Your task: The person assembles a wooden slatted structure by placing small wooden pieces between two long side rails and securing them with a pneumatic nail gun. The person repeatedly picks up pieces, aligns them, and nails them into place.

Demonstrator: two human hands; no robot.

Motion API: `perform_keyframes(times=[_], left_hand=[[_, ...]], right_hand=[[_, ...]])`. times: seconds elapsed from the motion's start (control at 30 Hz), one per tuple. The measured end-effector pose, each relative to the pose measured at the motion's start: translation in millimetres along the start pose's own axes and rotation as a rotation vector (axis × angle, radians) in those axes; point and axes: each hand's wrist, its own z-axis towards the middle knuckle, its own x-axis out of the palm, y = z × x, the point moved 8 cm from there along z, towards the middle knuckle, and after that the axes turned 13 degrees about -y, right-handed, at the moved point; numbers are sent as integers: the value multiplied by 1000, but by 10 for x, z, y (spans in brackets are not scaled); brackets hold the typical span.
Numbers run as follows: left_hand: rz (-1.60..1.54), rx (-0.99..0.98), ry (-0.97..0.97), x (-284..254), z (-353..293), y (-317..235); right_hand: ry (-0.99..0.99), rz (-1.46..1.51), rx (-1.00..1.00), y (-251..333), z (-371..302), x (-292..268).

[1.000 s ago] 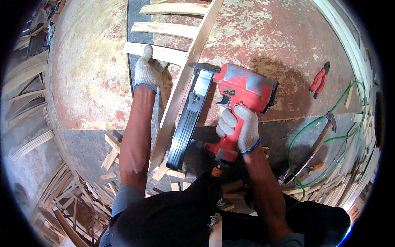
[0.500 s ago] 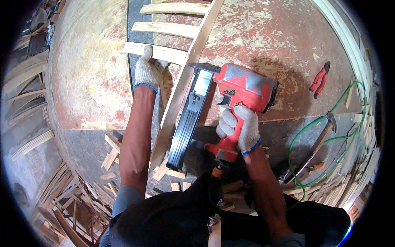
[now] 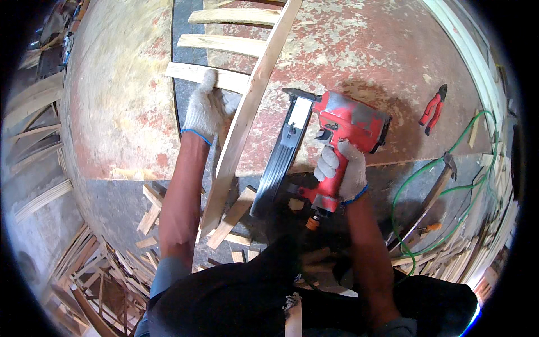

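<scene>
The right hand (image 3: pixel 341 168) grips the red nail gun (image 3: pixel 331 135), its nose near the long wood strip (image 3: pixel 247 112) on the worktop (image 3: pixel 382 50). The left hand (image 3: pixel 205 109) presses flat on a short slat (image 3: pixel 196 73). If the strip slips, a nail might miss, or hurt those close fingers.

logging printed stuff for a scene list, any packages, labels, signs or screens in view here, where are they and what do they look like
No packages, signs or screens show.
Label: a pale grey rectangular patch on top of the red nail gun held in the right hand; too blurred to tell more.
Nothing printed shows on the wooden slats under the left hand or on the red pliers.
</scene>
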Motion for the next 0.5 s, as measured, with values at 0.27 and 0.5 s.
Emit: perform_keyframes(times=[0.27, 0.5], left_hand=[[234, 36, -52, -51, -190, 158], [854, 388, -40, 90, -536, 46]], right_hand=[[-379, -389, -35, 197, -98, -138], [-272, -1511, 329, 973, -573, -25]])
